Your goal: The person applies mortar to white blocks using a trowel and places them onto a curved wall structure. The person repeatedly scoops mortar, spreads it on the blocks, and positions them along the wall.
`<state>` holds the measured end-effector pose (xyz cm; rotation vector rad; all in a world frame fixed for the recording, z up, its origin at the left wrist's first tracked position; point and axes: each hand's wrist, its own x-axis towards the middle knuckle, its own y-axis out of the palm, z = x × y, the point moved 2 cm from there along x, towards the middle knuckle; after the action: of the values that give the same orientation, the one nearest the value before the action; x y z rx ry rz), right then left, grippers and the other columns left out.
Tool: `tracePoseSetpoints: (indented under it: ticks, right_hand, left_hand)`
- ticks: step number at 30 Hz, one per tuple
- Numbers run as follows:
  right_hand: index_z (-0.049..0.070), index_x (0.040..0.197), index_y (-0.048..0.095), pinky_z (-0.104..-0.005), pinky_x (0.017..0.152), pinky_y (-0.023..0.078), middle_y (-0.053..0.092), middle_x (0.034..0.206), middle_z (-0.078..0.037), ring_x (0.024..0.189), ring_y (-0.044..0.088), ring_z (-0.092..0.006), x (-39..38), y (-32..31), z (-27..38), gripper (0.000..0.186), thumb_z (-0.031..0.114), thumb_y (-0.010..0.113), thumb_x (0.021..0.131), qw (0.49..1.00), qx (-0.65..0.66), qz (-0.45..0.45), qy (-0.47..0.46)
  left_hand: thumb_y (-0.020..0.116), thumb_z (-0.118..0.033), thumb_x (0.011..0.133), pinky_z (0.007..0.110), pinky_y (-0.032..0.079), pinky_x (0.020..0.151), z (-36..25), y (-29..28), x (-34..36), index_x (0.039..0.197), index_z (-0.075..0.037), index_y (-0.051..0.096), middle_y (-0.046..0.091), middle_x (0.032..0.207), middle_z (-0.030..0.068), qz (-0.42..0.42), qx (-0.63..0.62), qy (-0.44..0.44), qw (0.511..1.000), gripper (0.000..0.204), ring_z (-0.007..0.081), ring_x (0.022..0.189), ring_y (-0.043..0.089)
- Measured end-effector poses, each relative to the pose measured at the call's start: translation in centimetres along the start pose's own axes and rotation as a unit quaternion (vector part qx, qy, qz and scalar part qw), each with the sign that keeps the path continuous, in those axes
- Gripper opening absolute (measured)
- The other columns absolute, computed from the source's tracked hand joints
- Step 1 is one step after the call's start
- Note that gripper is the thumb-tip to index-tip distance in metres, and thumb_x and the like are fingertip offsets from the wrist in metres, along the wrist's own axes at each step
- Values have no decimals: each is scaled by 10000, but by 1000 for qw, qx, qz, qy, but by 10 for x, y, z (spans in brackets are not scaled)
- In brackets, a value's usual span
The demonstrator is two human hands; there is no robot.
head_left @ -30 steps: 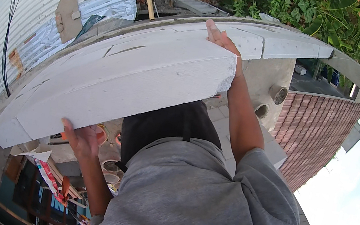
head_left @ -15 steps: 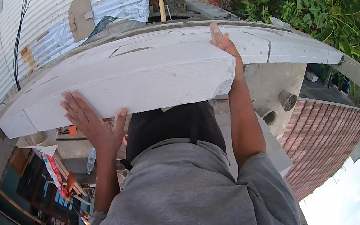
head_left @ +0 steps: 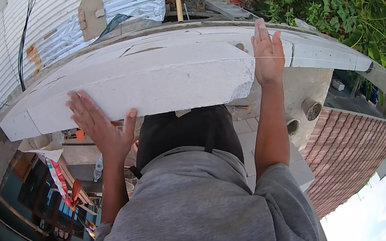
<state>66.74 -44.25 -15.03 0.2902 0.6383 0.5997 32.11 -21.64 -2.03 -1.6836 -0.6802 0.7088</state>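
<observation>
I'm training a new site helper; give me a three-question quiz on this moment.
1. True or false: both hands lie flat and open on the white block.
2. Which hand is nearer the block's broken end: A) left hand B) right hand?
3. What thin thing runs across the right hand?

Key: 1 true; 2 B; 3 a taut string line.

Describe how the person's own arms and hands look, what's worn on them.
Both hands, the left hand and the right hand, are bare: no gloves, rings or watch visible. The forearms are uncovered, and a grey short-sleeved shirt ends near the upper arms.
</observation>
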Motion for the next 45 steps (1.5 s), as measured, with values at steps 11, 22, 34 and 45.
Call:
tracePoseSetpoints:
  ticks: [11,22,34,45]
  right_hand:
    - [-66,1648,35,-410,1294,-72,-6,1766,-154,1630,-70,-230,-1,46,-23,873,560,294,1099,992,-5,113,63]
    - [-10,1670,84,-411,1293,-28,53,1771,-133,1637,-7,-218,-54,74,3,791,520,265,1111,997,-36,36,56]
    - [-13,1670,72,-406,1285,-34,35,1771,-144,1638,-17,-213,-58,54,2,839,566,281,1100,997,-10,32,69]
    - [-44,1656,58,-414,1303,-16,13,1768,-150,1636,-26,-245,-17,18,-11,823,549,225,1110,995,-95,-6,-28]
  left_hand:
    - [697,-650,870,671,17,1240,-1,-11,-8,1670,-1,78,51,1731,275,0,-14,-22,1000,1202,489,1599,-4]
    - [743,-706,812,631,40,1251,48,-70,-39,1637,85,28,24,1700,348,-11,-36,-132,991,1347,515,1589,-28]
    - [771,-746,760,644,51,1247,57,-66,-45,1637,86,42,46,1700,342,6,-61,-154,986,1412,517,1587,13]
    - [800,-692,775,620,85,1267,59,-27,-24,1658,25,72,79,1712,302,-25,-1,-110,994,1351,487,1592,61]
